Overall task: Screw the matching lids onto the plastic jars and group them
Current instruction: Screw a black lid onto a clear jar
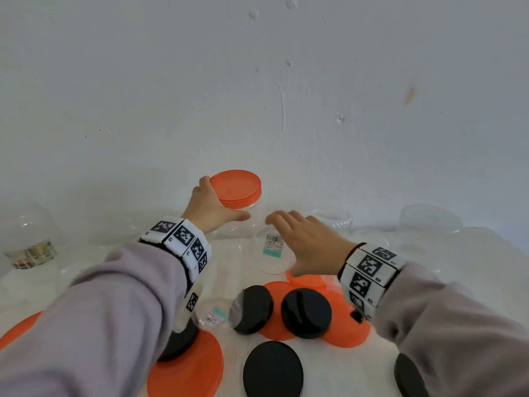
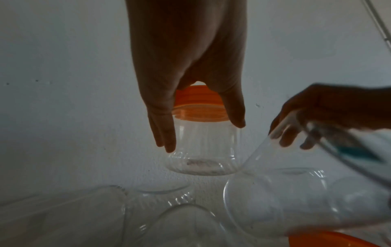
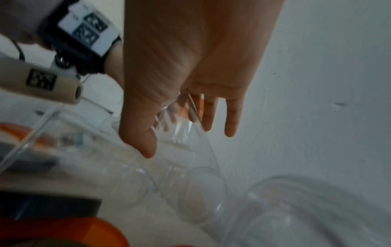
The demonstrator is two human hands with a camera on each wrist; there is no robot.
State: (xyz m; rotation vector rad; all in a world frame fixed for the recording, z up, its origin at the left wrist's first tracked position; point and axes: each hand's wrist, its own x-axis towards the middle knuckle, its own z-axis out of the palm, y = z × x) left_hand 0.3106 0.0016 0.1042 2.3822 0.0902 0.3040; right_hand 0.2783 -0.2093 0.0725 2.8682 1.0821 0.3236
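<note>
The left hand (image 1: 213, 209) held the capped jar (image 2: 203, 147) by its orange lid (image 1: 236, 188), fingers closed round the rim, clear of the desk (image 1: 472, 270). The right hand (image 1: 309, 242) was spread wide just beside that grip, holding nothing. Risk: a loosely threaded lid could release the jar body; the right hand could topple a nearby jar. Only the left wrist view showed the jar hanging free below the grip.

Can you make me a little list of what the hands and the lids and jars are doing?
left hand: holds the capped jar up off the table
orange lid: already on that jar
right hand: open, fingers spread over an uncapped jar
loose lids: black lids and orange lids lie on the table
other jars: clear, lidless, near the wall
</note>
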